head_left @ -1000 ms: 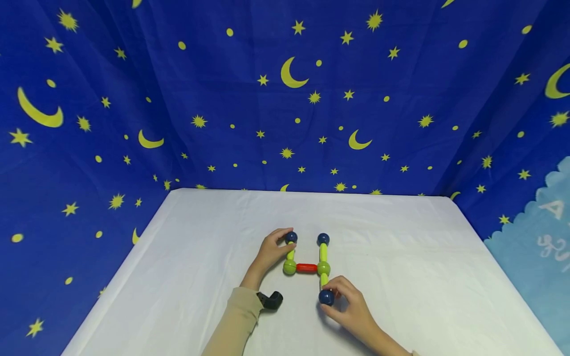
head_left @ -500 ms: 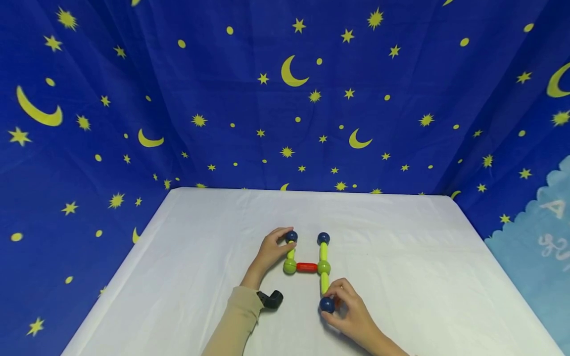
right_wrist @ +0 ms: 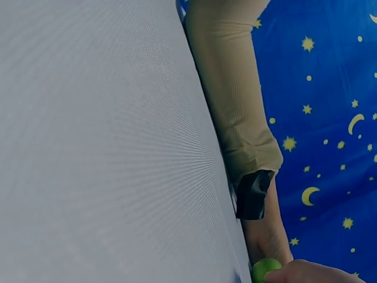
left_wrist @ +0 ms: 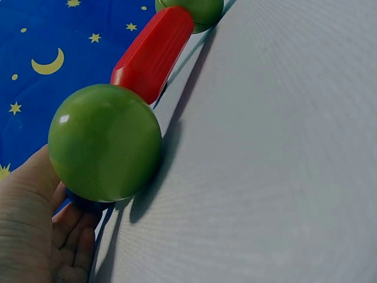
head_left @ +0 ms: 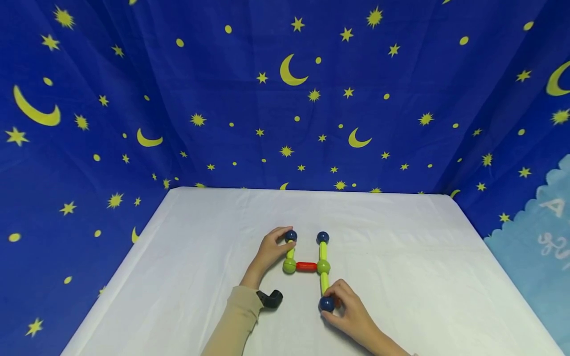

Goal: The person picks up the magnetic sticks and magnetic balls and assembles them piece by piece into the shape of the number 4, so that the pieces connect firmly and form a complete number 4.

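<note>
A magnetic ball-and-rod figure lies on the white table. My left hand (head_left: 270, 252) pinches the dark blue ball (head_left: 291, 236) at its upper left end. Below that ball, a yellow-green rod (head_left: 290, 253) leads to a green ball (head_left: 289, 266). A red rod (head_left: 306, 267) joins this to a second green ball (head_left: 323, 267). From there one rod runs up to another blue ball (head_left: 322, 238), and a lower rod (head_left: 324, 283) points toward me. My right hand (head_left: 354, 311) pinches a third blue ball (head_left: 327, 303) at the lower rod's near end; a bit of red shows behind its fingers.
White cloth covers the table (head_left: 401, 257). A blue curtain (head_left: 249, 99) with yellow moons and stars surrounds its back and sides. A black wrist camera (head_left: 271, 299) juts from the left sleeve (head_left: 238, 316). At the right hangs a light blue panel (head_left: 539, 247) with white lettering.
My right hand has shifted slightly toward me with its blue ball, so more of the lower yellow-green rod shows. The left hand keeps its place.
</note>
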